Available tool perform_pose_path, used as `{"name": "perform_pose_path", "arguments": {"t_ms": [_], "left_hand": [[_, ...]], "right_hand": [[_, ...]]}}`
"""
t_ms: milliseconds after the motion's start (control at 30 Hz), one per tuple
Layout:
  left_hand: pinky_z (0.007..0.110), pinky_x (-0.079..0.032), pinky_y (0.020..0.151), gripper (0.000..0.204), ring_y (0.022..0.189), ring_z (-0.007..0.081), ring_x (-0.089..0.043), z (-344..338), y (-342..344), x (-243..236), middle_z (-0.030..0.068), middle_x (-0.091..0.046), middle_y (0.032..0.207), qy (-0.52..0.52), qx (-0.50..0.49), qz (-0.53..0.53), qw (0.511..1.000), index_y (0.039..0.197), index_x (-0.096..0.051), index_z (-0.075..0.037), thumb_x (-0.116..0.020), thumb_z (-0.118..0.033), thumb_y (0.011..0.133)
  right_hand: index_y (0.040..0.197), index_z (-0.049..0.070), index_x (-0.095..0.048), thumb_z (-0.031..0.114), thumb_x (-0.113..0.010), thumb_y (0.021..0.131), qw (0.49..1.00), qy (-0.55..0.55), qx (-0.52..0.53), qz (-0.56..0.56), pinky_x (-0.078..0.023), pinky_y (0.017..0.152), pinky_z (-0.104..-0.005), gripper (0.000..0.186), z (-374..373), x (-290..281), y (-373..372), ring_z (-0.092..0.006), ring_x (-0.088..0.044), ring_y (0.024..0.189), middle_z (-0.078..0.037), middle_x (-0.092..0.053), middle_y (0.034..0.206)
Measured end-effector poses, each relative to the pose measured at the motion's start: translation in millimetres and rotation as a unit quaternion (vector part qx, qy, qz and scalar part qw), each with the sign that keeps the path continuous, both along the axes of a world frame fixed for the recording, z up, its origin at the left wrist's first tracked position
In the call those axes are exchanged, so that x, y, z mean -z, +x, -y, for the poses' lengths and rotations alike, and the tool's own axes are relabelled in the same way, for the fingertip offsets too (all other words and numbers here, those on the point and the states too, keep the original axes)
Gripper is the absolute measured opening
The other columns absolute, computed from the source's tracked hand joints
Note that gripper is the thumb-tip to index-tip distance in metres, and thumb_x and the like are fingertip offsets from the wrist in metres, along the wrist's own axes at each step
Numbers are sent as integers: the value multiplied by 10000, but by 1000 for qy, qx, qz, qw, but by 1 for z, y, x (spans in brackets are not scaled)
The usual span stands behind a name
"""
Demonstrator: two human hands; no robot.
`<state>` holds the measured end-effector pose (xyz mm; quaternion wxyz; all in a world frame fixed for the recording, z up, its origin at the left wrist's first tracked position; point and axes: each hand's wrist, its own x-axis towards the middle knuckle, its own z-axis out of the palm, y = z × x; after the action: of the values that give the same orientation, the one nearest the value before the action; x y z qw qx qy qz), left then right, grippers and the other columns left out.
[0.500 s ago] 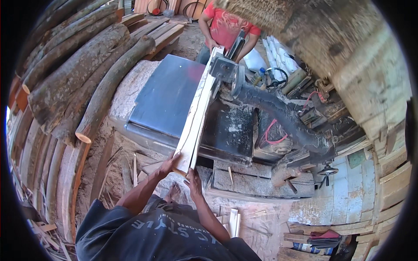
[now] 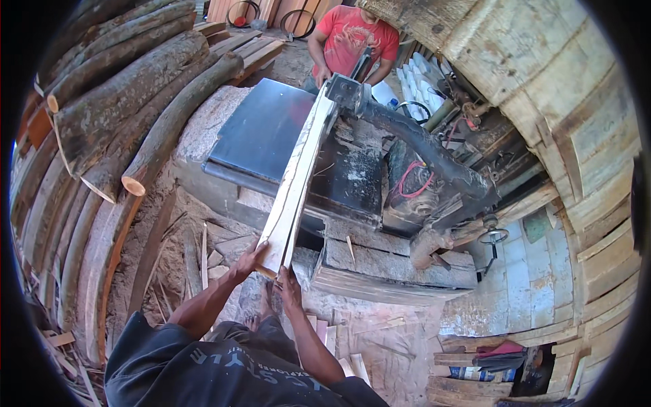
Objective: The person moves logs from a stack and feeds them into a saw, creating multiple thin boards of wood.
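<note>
A long pale board (image 2: 291,193) with a lengthwise split lies across the dark metal saw table (image 2: 254,125), running under the blade-guide housing (image 2: 346,91). My left hand (image 2: 252,258) grips the left side of its near end, which overhangs the table's near edge. My right hand (image 2: 288,285) holds the right side of that same end, fingers wrapped at the edge. At the far end a co-worker in a red shirt (image 2: 349,44) has their hands at the board, partly hidden by the machine.
Stacked logs (image 2: 129,102) line the left. A wooden panel (image 2: 515,61) arches over the right, beside the machine's arm (image 2: 434,156) and handwheel (image 2: 493,235). A dusty block (image 2: 393,261) sits below the table near my right arm; offcuts (image 2: 213,251) litter the floor.
The board has slid toward me relative to the table, with both my hands still on its end. The surroundings appear higher in the view as my head has shifted.
</note>
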<state>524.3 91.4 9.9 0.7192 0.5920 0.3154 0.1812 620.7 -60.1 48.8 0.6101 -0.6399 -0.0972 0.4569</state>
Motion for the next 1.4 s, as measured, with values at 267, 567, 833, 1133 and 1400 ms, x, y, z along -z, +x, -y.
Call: {"name": "perform_pose_path", "arguments": {"t_ms": [267, 567, 833, 1133, 1400], "left_hand": [[340, -366, 1009, 626, 1206, 260, -487, 87, -58, -60, 151, -495, 1324, -76, -32, -22, 996, 1417, -343, -50, -447, -453, 950], [394, -413, 1002, 568, 1193, 378, -485, 164, -148, 25, 237, -371, 1392, 162, 43, -24, 986, 1417, -340, -95, -550, -158, 894], [334, -484, 788, 594, 1067, 236, -527, 240, -235, 32, 140, -530, 1200, -1, -12, 10, 1000, 1347, -437, -56, -475, -481, 933], [325, -384, 967, 604, 1132, 226, -500, 403, -304, -7, 153, -523, 1259, 85, -38, -28, 995, 1373, -383, -1, -459, -432, 957], [289, -444, 872, 546, 979, 165, -539, 365, -238, -51, 113, -587, 1083, -107, -158, -6, 982, 1343, -433, 7, -526, -348, 940]], "right_hand": [[1386, 115, -403, 530, -570, 877, 999, -12, -31, -6, -476, 795, -292, 677, 79, 7, -58, -137, -555, 872, -39, -544, 1076], [1347, 87, -426, 577, -575, 856, 999, -9, -21, -23, -455, 897, -348, 710, 175, 28, -132, -189, -542, 981, -53, -530, 1117], [1439, 19, -303, 477, -612, 869, 998, 52, -4, 22, -472, 694, -253, 794, 254, 26, -218, -123, -559, 765, -56, -604, 871], [1374, 55, -434, 417, -576, 904, 999, -33, -29, 21, -479, 755, -277, 610, 393, 26, -297, -118, -557, 864, -27, -586, 998], [1330, -23, -385, 311, -537, 928, 966, -20, 155, -204, -541, 821, -418, 545, 450, 34, -270, -317, -593, 991, -193, -546, 1137]]}}
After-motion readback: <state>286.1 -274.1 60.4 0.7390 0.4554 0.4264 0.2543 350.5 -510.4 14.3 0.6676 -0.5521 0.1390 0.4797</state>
